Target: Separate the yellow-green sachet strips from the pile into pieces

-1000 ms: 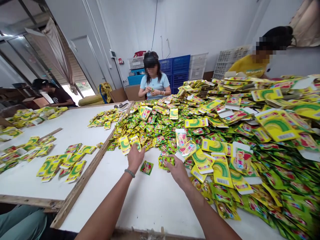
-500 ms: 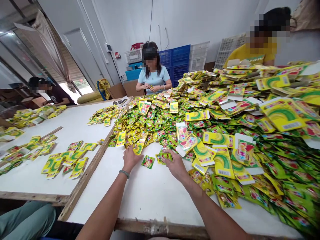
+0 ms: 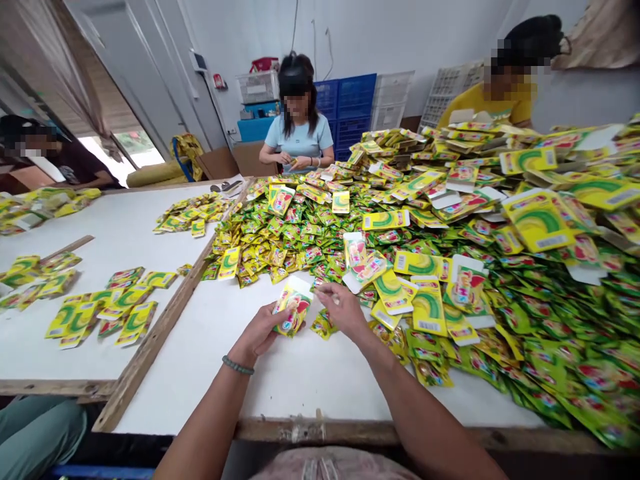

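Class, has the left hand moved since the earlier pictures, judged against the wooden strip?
Yes: the left hand, holding a box, has moved right and toward the camera, away from the wooden strip.

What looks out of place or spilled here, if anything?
The heap of green packets spreads untidily, with boxes tilted every way on top, and at right it seems to reach the front edge of the table. Nothing looks clearly damaged.

The left hand (image 3: 264, 328) grips an open yellow-and-green printed cardboard box (image 3: 293, 308); the right hand (image 3: 340, 305) is just beside it at three o'clock. Shiny green-and-yellow plastic sachets (image 3: 290, 243) lie heaped on the white counter (image 3: 295, 387) toward twelve.
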`<state>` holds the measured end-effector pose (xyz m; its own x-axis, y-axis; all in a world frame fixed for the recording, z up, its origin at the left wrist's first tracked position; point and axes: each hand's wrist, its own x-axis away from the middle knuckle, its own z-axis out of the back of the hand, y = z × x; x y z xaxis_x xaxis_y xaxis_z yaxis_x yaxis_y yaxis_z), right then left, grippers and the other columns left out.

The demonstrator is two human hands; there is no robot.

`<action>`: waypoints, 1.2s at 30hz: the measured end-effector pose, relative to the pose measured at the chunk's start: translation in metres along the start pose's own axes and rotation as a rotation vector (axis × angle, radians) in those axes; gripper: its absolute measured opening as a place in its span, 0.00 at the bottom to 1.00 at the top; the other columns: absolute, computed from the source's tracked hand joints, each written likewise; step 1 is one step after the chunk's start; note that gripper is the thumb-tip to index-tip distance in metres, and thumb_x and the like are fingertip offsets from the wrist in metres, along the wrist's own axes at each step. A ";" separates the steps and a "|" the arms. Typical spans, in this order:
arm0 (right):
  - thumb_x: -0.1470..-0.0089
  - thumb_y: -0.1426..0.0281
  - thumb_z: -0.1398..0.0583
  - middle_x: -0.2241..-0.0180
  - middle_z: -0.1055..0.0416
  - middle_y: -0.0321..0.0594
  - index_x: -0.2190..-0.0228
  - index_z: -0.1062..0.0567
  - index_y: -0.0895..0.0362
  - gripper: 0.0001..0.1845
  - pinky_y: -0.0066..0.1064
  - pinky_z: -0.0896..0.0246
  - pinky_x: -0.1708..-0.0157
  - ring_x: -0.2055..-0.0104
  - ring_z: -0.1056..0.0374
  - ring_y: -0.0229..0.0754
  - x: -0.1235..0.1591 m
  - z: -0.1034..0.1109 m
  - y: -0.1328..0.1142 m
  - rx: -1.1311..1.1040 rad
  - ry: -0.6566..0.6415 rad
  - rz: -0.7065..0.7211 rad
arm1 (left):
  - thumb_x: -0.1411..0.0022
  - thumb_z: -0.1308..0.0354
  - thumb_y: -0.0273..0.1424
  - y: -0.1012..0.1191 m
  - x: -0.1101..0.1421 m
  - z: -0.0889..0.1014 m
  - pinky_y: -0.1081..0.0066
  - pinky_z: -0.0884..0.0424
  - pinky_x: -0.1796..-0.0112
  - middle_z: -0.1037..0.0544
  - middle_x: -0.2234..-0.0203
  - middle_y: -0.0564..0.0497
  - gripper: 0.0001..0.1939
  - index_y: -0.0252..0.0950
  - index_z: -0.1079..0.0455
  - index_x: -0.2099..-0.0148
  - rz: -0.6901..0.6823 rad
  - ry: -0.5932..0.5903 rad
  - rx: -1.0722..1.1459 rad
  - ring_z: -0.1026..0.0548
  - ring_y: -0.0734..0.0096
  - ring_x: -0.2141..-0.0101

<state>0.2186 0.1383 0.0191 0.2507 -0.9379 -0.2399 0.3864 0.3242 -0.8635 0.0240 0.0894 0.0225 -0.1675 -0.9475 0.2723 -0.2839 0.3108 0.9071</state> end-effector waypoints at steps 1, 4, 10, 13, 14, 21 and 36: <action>0.47 0.60 0.44 0.64 0.28 0.40 0.64 0.27 0.56 0.14 0.32 0.41 0.62 0.61 0.34 0.42 -0.001 -0.001 -0.001 -0.090 -0.015 -0.014 | 0.51 0.34 0.36 -0.004 0.002 -0.005 0.64 0.28 0.61 0.23 0.61 0.39 0.23 0.28 0.30 0.55 0.025 -0.041 0.030 0.24 0.63 0.67; 0.52 0.63 0.38 0.66 0.29 0.40 0.65 0.27 0.56 0.13 0.32 0.40 0.64 0.63 0.35 0.42 -0.001 0.000 -0.002 -0.084 0.019 0.005 | 0.53 0.33 0.35 -0.011 0.001 -0.012 0.65 0.28 0.62 0.22 0.63 0.42 0.22 0.28 0.30 0.56 0.071 -0.045 0.020 0.24 0.66 0.68; 0.51 0.69 0.38 0.66 0.30 0.41 0.68 0.27 0.56 0.06 0.34 0.43 0.58 0.60 0.37 0.43 0.005 -0.005 -0.004 0.129 0.040 0.149 | 0.54 0.34 0.37 -0.019 -0.004 -0.007 0.71 0.31 0.65 0.22 0.66 0.48 0.22 0.32 0.30 0.57 -0.022 0.032 -0.258 0.26 0.68 0.68; 0.56 0.71 0.35 0.72 0.29 0.38 0.74 0.28 0.57 0.06 0.32 0.43 0.65 0.66 0.36 0.41 0.007 -0.014 -0.005 0.179 -0.177 0.012 | 0.55 0.33 0.36 -0.021 -0.005 -0.006 0.70 0.31 0.66 0.22 0.67 0.48 0.22 0.32 0.29 0.58 -0.038 0.060 -0.366 0.25 0.67 0.68; 0.57 0.72 0.36 0.75 0.30 0.36 0.76 0.29 0.57 0.05 0.30 0.44 0.69 0.69 0.36 0.40 0.008 -0.016 -0.005 0.172 -0.228 -0.073 | 0.55 0.33 0.36 -0.021 -0.005 -0.006 0.69 0.30 0.65 0.22 0.66 0.48 0.23 0.32 0.30 0.56 -0.038 0.074 -0.351 0.25 0.66 0.67; 0.62 0.67 0.34 0.79 0.35 0.30 0.73 0.30 0.57 0.13 0.25 0.48 0.76 0.77 0.40 0.34 0.010 -0.021 0.002 -0.155 -0.254 -0.293 | 0.54 0.33 0.35 -0.020 -0.006 -0.005 0.73 0.31 0.71 0.23 0.78 0.53 0.22 0.33 0.30 0.57 -0.149 0.162 -0.241 0.26 0.72 0.76; 0.58 0.65 0.38 0.82 0.37 0.31 0.80 0.32 0.57 0.10 0.26 0.48 0.76 0.77 0.42 0.34 0.006 -0.016 0.005 -0.258 -0.032 -0.266 | 0.49 0.39 0.39 -0.026 0.002 0.002 0.69 0.29 0.62 0.22 0.61 0.49 0.20 0.36 0.28 0.54 -0.271 0.336 -0.599 0.25 0.62 0.62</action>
<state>0.2077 0.1322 0.0056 0.2005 -0.9795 0.0184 0.2061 0.0238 -0.9782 0.0294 0.0795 -0.0014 0.1609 -0.9869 0.0107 0.3058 0.0602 0.9502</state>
